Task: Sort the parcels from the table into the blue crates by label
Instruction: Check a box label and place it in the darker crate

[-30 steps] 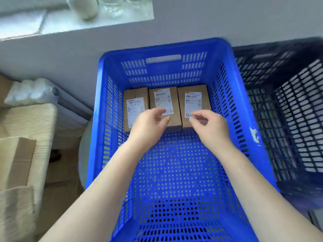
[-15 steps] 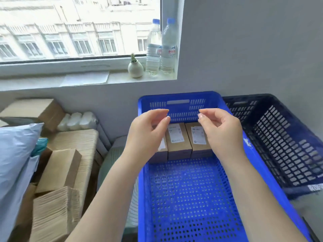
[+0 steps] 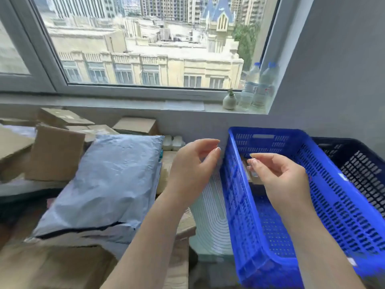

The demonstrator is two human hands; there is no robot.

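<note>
Your left hand (image 3: 192,170) hangs in the air just left of the bright blue crate (image 3: 333,205), fingers loosely curved and holding nothing. Your right hand (image 3: 280,176) is raised over the inside of that crate, its fingers (image 3: 260,157) relaxed and slightly bent toward the left hand, also empty. Neither hand touches the crate or any parcel. Behind your right fingers, at the far end of the crate floor, a small brown cardboard parcel (image 3: 253,176) shows partly; how many lie there you cannot tell from here. To the right, touching the blue crate's side, stands a darker navy crate (image 3: 362,167). To the left of your left forearm lies a big pale grey mailer bag (image 3: 104,184), resting on stacked cardboard boxes (image 3: 56,153), with more boxes behind it toward the wall. Between the bag and the blue crate stands a pale ribbed object (image 3: 212,215). On the windowsill (image 3: 125,105) above sit a small vase with a plant (image 3: 229,100) and two water bottles (image 3: 258,88).
</note>
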